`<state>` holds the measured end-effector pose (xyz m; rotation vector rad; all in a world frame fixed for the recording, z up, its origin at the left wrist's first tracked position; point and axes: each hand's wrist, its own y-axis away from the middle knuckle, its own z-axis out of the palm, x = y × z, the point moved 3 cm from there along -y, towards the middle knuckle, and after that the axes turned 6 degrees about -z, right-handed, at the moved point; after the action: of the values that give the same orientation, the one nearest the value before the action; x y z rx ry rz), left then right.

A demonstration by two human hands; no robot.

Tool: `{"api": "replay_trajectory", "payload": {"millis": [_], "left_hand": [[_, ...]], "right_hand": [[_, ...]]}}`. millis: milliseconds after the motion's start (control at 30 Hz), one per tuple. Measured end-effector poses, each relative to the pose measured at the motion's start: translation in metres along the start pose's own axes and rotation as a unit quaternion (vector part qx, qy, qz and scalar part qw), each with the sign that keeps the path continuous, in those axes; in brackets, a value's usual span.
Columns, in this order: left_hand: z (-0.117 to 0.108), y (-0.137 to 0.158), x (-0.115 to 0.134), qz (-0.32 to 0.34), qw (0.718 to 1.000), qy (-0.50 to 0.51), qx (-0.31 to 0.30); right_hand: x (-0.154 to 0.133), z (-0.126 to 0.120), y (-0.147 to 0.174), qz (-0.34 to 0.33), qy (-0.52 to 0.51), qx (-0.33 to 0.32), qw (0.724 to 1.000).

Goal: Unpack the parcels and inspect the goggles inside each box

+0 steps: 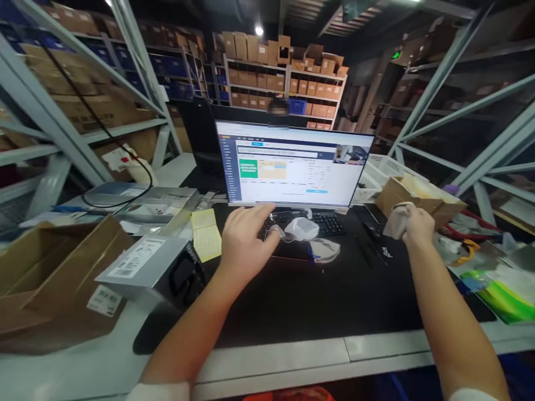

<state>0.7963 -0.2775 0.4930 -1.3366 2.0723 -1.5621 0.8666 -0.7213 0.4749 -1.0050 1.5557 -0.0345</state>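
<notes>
The right hand [420, 224] is closed on a grey cloth pouch [395, 221], pinched near its upper edge and raised in front of an open cardboard carton [390, 195] toward the right edge of the bench [276, 362]. The left hand [246, 234] is spread, fingers extended and thumb apart, over the left end of the keyboard [332, 224]. A bit of clear plastic shows by its thumb; whether they touch cannot be told.

A second pouch [328, 252], with blue cord or trim, lies on the black desk mat [317, 312] just in front of the keyboard, touched by neither hand. A crumpled translucent bag [301, 228] rests behind it, partly over the keys.

The handling looks part-way: one pouch is picked up but not set down, while the other and the bag lie loose. Whether either pouch contains anything is not visible. The monitor [292, 192] at the back is lit, its text too small to read. Toward the bench's left edge, a grey box [142, 262] and a yellow label sheet [207, 234] seem uninvolved.
</notes>
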Motion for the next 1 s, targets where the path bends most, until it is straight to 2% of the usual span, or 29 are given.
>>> {"api": "replay_trajectory", "payload": {"millis": [67,133,167,200,233,300,367,400,433,533,600,633,733,800,900,1000], "left_hand": [[0.002,0.003,0.005,0.019,1.0,0.008,-0.012],[0.005,0.008,0.01,0.041,0.999,0.017,-0.027],[0.007,0.01,0.011,0.05,0.998,0.021,-0.035],[0.009,0.011,0.013,0.057,0.997,0.026,-0.043],[0.012,0.013,0.014,0.063,0.996,0.033,-0.051],[0.016,0.015,0.014,0.067,0.994,0.049,-0.068],[0.018,0.016,0.014,0.071,0.992,0.062,-0.086],[0.019,0.017,0.014,0.076,0.99,0.065,-0.095],[0.019,0.017,0.014,0.084,0.989,0.068,-0.098],[0.018,0.018,0.018,0.118,0.985,0.085,-0.094],[0.018,0.019,0.024,0.143,0.98,0.096,-0.098],[0.019,0.02,0.028,0.16,0.977,0.1,-0.104],[0.023,0.023,0.037,0.223,0.958,0.118,-0.137],[0.025,0.024,0.036,0.241,0.95,0.129,-0.15],[0.024,0.019,0.024,0.195,0.962,0.128,-0.14],[0.018,0.012,0.011,0.145,0.975,0.132,-0.103]], "right_hand": [[-0.027,0.012,0.022,0.007,-0.087,0.019,0.996],[-0.059,0.021,0.063,-0.01,-0.158,0.003,0.987],[-0.078,0.025,0.088,-0.033,-0.183,-0.023,0.982],[-0.099,0.028,0.114,-0.092,-0.219,-0.079,0.968],[-0.12,0.03,0.14,-0.162,-0.244,-0.145,0.945],[-0.153,0.032,0.187,-0.289,-0.254,-0.296,0.874],[-0.168,0.03,0.213,-0.365,-0.248,-0.364,0.82],[-0.169,0.028,0.217,-0.38,-0.25,-0.375,0.808],[-0.168,0.027,0.217,-0.379,-0.257,-0.37,0.808],[-0.155,0.027,0.2,-0.318,-0.253,-0.34,0.848],[-0.149,0.029,0.192,-0.287,-0.195,-0.361,0.866],[-0.148,0.03,0.192,-0.281,-0.156,-0.397,0.86],[-0.151,0.034,0.198,-0.271,-0.075,-0.519,0.807],[-0.153,0.034,0.197,-0.267,-0.056,-0.544,0.794],[-0.148,0.031,0.182,-0.261,-0.083,-0.564,0.779],[-0.14,0.028,0.167,-0.226,-0.157,-0.626,0.73]]}}
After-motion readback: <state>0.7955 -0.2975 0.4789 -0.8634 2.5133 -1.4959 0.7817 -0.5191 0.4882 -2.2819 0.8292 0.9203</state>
